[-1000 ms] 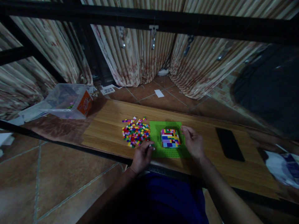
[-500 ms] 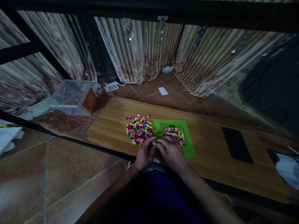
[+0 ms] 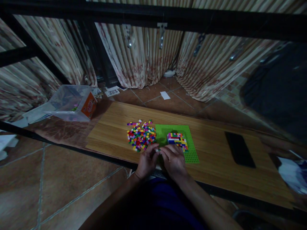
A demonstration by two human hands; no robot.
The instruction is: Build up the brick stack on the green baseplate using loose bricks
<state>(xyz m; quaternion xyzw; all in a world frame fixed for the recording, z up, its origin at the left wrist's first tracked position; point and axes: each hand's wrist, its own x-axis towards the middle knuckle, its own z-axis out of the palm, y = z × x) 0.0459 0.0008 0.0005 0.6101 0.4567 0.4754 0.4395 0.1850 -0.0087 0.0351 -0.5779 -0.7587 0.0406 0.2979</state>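
Close together at the table's near edge, my left hand and my right hand pinch small white toy bricks between their fingertips. How many bricks there are is too small to tell. Beyond my right hand, a block of many-coloured bricks stands on a green studded baseplate; my right hand hides its near side. A loose heap of small coloured bricks lies on the wood just left of the baseplate, beyond my left hand.
The long wooden table carries a black phone-like slab on its right. At the far left stands a clear plastic tub with an orange label and a few pieces inside. Striped curtains hang behind, beneath a dark bar.
The whole view has shifted slightly, so things sit a little lower and further left. My fingers have moved slightly around the white bricks, still held together.
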